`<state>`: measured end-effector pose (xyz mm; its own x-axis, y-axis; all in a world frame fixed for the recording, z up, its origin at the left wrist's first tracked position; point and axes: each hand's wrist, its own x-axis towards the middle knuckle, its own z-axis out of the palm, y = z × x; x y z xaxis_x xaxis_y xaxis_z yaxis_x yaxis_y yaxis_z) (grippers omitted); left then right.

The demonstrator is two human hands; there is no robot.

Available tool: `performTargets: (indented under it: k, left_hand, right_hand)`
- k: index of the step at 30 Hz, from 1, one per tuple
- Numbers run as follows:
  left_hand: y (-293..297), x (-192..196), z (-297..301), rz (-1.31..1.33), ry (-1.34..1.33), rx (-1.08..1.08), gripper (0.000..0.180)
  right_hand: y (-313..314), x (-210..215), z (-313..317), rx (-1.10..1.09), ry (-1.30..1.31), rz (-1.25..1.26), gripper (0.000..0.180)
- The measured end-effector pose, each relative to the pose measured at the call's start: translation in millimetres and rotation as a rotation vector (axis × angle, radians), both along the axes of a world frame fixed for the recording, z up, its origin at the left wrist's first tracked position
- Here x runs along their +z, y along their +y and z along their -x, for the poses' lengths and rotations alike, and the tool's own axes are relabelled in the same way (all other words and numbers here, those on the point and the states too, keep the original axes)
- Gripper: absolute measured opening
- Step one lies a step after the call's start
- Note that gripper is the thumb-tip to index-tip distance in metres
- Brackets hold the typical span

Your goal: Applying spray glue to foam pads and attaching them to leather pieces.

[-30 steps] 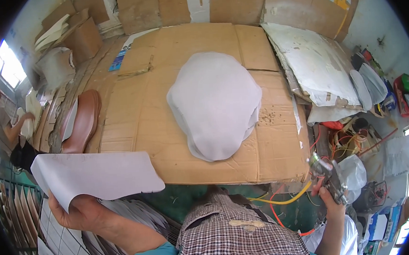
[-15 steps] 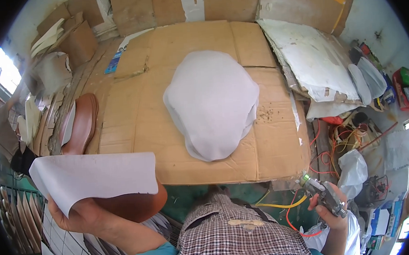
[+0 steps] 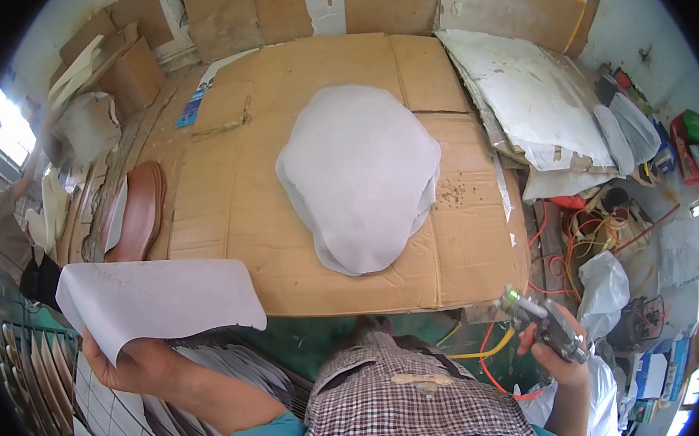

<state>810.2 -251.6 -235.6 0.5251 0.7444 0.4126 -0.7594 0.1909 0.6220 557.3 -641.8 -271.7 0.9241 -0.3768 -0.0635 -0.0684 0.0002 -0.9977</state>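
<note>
Cardboard sheets cover the table (image 3: 226, 186), flattened and overlapping, with a creased flap along the far edge. At the centre lies a stack of white rounded sheets (image 3: 360, 177) — broad at the far end, narrowing toward the near edge, well inside the cardboard.

Left hand (image 3: 137, 364): raised beyond the near-left corner of the table, grip clenched on the lower edge of a single white sheet (image 3: 156, 296). That sheet is held roughly flat, clear of the table and well apart from the stack.

Right hand (image 3: 557, 353): low at the near-right corner, grip closed around a small grey hand tool (image 3: 543, 326) with a green light at its tip — the tool points toward the table edge.

Brown curved boards (image 3: 134, 213) lean at the left side of the table. Orange and yellow cables (image 3: 586, 234) lie tangled to the right.
</note>
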Motion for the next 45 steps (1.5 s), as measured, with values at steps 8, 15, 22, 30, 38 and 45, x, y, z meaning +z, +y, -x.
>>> performTargets:
  k: [8,15,22,30,38,45]
  left_hand:
    - [3.2,-14.5,0.8,-0.192,0.089,0.172,0.028]
    - [12.3,-5.0,6.8,0.078,0.045,-0.074,0.039]
    - [12.8,0.5,8.1,0.361,-0.102,-0.521,0.037]
    - [-29.3,11.5,3.8,0.078,0.205,0.071,0.042]
    - [1.1,-3.4,1.7,0.203,-0.065,-0.427,0.033]
    - [-23.1,-4.4,-6.0,-0.022,0.115,0.024,0.028]
  right_hand:
    - [-5.9,-5.5,-43.2,-0.15,-0.119,0.039,0.052]
    - [-18.0,-1.6,-18.4,-0.27,-0.014,0.134,0.049]
    - [-23.3,-4.8,-0.4,-0.174,-0.014,0.032,0.059]
    - [-28.7,-3.3,7.6,-0.185,-0.106,0.039,0.053]
    - [-44.9,-9.2,36.3,-0.014,-0.061,0.01,0.062]
    - [-58.1,-4.7,25.6,-0.198,0.047,0.04,0.06]
